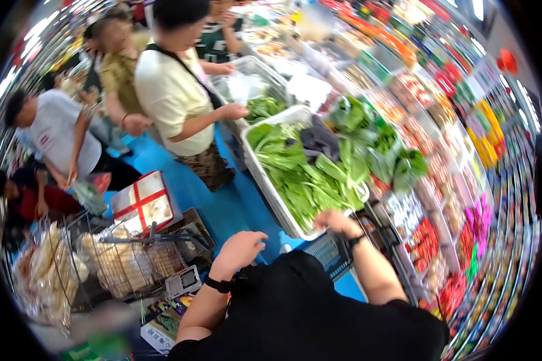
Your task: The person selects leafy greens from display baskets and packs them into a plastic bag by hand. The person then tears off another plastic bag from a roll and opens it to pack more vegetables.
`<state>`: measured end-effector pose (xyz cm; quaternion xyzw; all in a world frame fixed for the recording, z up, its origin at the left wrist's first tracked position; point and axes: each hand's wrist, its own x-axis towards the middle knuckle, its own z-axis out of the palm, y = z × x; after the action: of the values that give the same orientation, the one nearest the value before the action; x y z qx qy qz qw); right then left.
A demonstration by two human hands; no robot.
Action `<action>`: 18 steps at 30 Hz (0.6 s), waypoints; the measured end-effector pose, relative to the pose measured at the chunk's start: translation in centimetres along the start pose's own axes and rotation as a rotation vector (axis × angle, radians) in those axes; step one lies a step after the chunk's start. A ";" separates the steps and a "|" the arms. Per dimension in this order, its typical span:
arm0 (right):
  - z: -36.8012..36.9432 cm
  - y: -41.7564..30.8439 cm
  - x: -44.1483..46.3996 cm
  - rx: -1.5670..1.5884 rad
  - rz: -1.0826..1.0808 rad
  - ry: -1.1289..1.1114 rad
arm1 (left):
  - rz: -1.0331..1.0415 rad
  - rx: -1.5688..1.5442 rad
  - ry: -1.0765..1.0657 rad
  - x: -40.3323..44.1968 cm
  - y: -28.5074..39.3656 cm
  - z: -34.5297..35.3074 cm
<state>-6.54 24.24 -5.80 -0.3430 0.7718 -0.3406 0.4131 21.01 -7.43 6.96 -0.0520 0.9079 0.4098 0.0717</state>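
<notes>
My left hand, a black band at its wrist, hangs in the air left of my body. Its fingers are loosely bent and apart, with nothing visible in them. My right hand, with a dark watch, is over the near corner of a white crate. Its fingers are slightly blurred and loosely bent beside the leafy greens; whether they touch is unclear. Green leafy vegetables fill the crate, with a dark grey cloth lying on top.
A blue basket is below my right hand. Bagged greens and packaged goods line the right. To the left stand a wire cart with bagged goods, a scale and a foam box. Several people stand beyond, one beside the crate.
</notes>
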 end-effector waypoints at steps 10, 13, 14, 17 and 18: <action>-6.2 -1.5 10.5 0.893 0.083 0.714 | 0.091 0.038 -0.016 0.7 0.5 2.9; -3.5 -4.7 9.5 0.944 0.126 0.274 | -0.014 0.004 -0.018 -1.3 0.7 2.5; -2.4 -3.9 9.6 0.979 0.090 0.185 | -0.059 -0.018 -0.039 -1.7 1.3 1.7; -0.2 -3.8 8.2 0.940 0.235 0.193 | -0.115 -0.086 0.024 -2.5 0.6 2.6; 0.1 -2.5 8.8 0.955 0.296 0.216 | -0.119 -0.079 0.041 -2.5 0.8 2.5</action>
<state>-9.61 15.74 -7.35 0.0343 0.6087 -0.6266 0.4854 23.59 -4.99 6.34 -0.1171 0.8875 0.4393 0.0754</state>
